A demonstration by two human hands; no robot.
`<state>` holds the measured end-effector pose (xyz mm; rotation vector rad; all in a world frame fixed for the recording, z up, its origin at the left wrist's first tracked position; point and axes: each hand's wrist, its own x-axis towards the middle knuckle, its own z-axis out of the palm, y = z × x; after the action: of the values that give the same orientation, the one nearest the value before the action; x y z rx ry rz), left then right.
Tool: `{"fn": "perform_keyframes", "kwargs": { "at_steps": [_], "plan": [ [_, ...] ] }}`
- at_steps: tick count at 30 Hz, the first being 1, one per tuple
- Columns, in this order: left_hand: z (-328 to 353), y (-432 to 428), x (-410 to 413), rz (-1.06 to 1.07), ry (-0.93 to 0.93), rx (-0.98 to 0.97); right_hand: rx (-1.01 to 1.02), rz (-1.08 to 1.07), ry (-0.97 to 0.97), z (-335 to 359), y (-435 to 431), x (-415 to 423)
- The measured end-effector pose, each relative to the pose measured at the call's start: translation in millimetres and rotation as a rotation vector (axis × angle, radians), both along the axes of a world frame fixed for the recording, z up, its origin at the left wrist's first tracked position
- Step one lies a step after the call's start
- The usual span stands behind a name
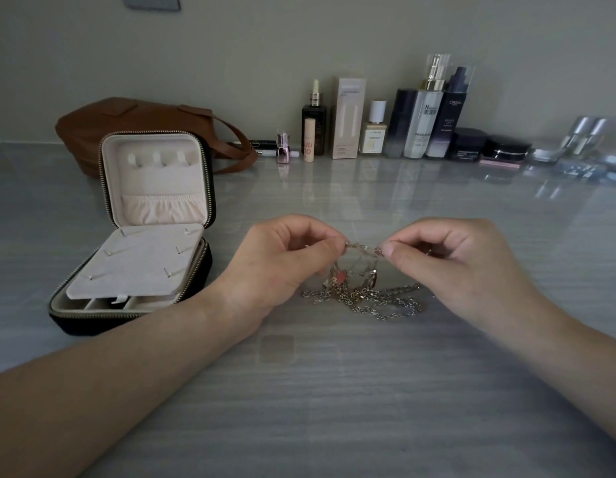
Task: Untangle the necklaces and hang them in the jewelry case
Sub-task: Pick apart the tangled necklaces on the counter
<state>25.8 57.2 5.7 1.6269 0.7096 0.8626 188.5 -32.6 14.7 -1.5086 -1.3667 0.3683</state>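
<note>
A tangle of thin gold and silver necklaces (363, 293) sits at the middle of the grey table, its lower loops lying on the surface and its upper strands lifted. My left hand (282, 267) pinches the lifted chain at its left end. My right hand (451, 260) pinches the same strand a short way to the right, so a short length is stretched between my fingertips. A small red pendant hangs in the tangle below. The black jewelry case (134, 305) stands open at the left, its cream lid upright with three hooks and a gathered pocket.
A brown leather bag (134, 122) lies behind the case. A row of cosmetic bottles, boxes and jars (420, 125) lines the back wall to the right. A cream insert panel (137, 263) covers the case's lower tray.
</note>
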Motion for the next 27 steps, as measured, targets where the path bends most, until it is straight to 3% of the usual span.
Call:
{"fn": "perform_keyframes", "kwargs": {
  "at_steps": [8, 14, 17, 23, 27],
  "plan": [
    [-0.2, 2.9, 0.8, -0.015, -0.038, -0.039, -0.049, 0.005, -0.039, -1.3, 2.7, 6.3],
    [-0.5, 1.4, 0.0, -0.031, -0.059, -0.035, -0.203, 0.066, -0.412, -13.6, 9.5, 0.3],
    [-0.3, 0.7, 0.3, -0.03, -0.056, -0.03, -0.229, 0.102, -0.498, -14.4, 11.5, -2.2],
    [-2.2, 3.5, 0.1, 0.007, -0.065, -0.045, -0.219, 0.051, -0.403, -9.3, 10.8, -0.2],
    [-2.3, 5.9, -1.2, 0.021, -0.076, -0.071, -0.162, 0.025, -0.173, -0.9, 6.7, 6.8]
  ]
}}
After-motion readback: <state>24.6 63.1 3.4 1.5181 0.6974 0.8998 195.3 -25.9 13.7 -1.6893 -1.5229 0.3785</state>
